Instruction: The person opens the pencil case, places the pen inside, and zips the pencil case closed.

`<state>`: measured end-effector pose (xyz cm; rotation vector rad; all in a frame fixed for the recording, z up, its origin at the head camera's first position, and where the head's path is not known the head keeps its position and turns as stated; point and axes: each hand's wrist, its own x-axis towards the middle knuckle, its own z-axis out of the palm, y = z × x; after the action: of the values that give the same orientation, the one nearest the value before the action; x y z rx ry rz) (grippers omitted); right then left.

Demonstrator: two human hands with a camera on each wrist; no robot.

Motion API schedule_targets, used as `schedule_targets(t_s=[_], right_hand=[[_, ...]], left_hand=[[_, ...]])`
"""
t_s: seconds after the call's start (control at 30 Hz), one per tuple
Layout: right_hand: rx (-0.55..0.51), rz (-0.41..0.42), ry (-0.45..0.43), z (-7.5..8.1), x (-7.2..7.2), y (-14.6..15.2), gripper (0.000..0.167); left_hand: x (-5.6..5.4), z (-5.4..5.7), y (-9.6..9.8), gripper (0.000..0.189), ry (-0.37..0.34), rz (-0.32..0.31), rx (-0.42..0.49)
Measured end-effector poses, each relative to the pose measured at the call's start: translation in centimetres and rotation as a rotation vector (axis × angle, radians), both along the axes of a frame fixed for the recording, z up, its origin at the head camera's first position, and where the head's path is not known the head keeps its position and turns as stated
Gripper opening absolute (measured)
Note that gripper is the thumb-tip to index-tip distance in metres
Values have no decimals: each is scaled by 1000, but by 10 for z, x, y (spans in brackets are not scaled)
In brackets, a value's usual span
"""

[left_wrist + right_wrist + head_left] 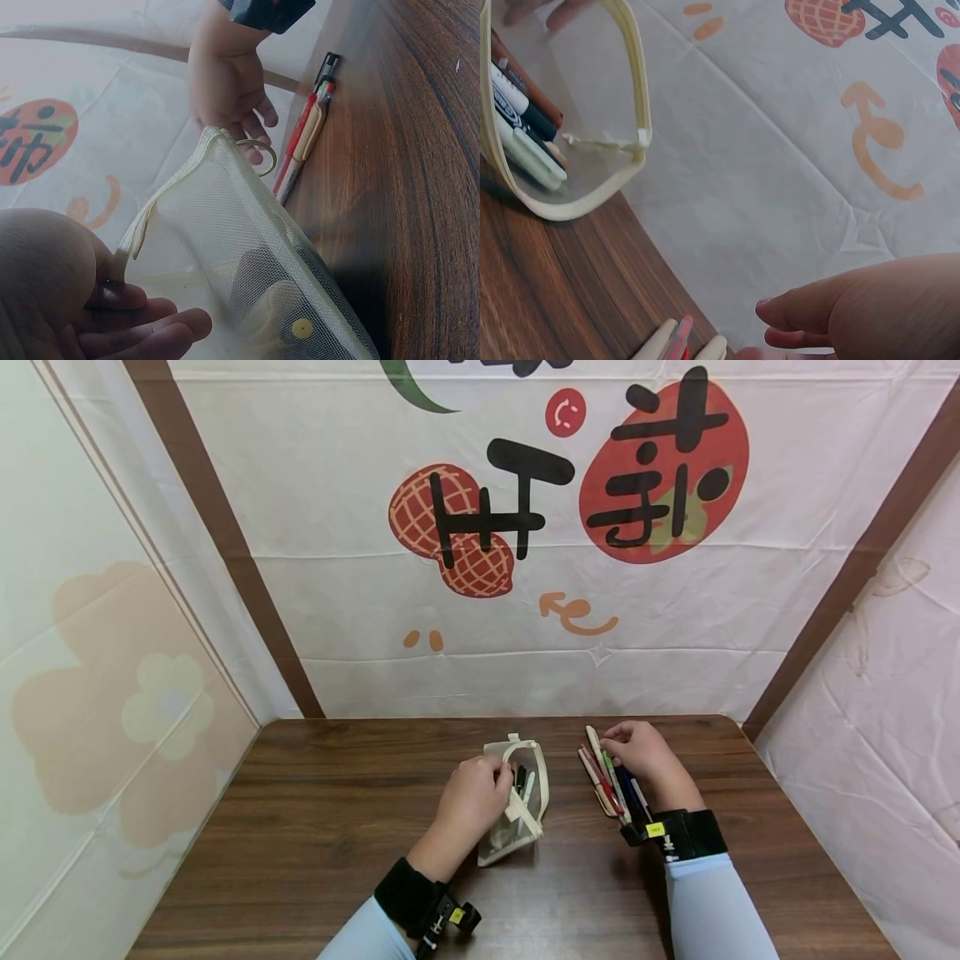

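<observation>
My left hand (471, 792) pinches the upper edge of a cream mesh pencil pouch (501, 847), which stands with its zipped mouth gaping to the right. Several pens and markers (529, 112) lie inside it, seen through the mouth in the right wrist view. To the right, my right hand (643, 755) hovers at the far end of a loose bunch of pens (600, 779), its fingers loosely bent. Beneath it a cream pen (593, 742) sticks out farthest. No pen shows between thumb and fingers in the right wrist view.
The brown wooden table (330, 818) ends against a white printed cloth (345, 635) at the back. Another cloth (885, 693) hangs along the right side. Both wrists wear black straps with small cameras (442, 914).
</observation>
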<state>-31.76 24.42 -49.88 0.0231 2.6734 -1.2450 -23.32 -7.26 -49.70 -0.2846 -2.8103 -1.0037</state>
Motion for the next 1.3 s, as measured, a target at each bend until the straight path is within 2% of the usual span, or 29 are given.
schedule_targets(t_s=[0.2, 0.33, 0.57, 0.87, 1.07, 1.17, 1.27, 1.3], right_hand=[[182, 4, 57, -6, -3, 9, 39], [256, -3, 51, -11, -5, 14, 46], [295, -2, -14, -9, -3, 18, 49], [301, 11, -19, -13, -2, 21, 45], [314, 17, -12, -15, -4, 23, 35], [314, 28, -7, -23, -12, 29, 30], [325, 45, 18, -43, -26, 41, 27], [330, 50, 13, -45, -27, 41, 27]], left_hand=[[0, 0, -1, 38, 1, -1, 0], [1, 0, -1, 38, 0, -3, -5], [1, 0, -2, 39, -2, -3, 5], [1, -1, -1, 39, -1, -1, 4], [0, -1, -1, 38, 12, -1, -3], [0, -1, -1, 38, 13, -2, -1], [0, -1, -1, 38, 15, -3, 0], [0, -1, -1, 38, 14, -3, -1]])
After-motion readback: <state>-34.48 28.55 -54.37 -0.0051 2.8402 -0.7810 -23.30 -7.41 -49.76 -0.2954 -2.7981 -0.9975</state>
